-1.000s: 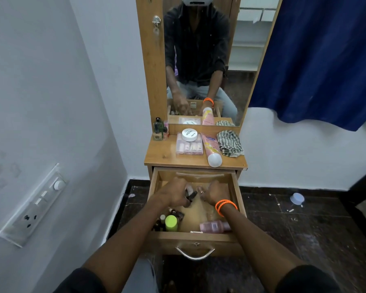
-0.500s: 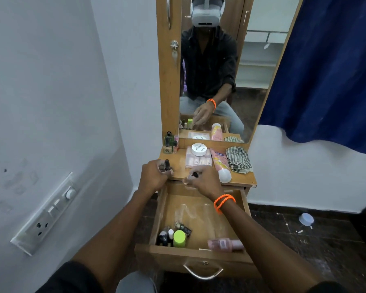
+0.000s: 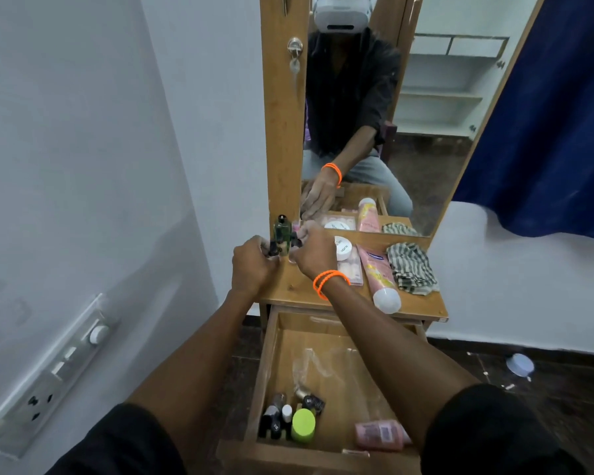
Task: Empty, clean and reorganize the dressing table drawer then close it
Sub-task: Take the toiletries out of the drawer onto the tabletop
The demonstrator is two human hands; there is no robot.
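Now both hands have risen from the drawer (image 3: 271,358) to the tabletop's (image 3: 299,289) far left corner; left hand (image 3: 251,265) grips a small dark bottle (image 3: 274,247), right hand (image 3: 311,250) curls around something I cannot identify. Emptying continues: bottles remain at the drawer's near end.

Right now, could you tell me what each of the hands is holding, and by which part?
The left hand grips a small dark bottle round its body. The right hand pinches something small at its fingertips; what it is cannot be told.
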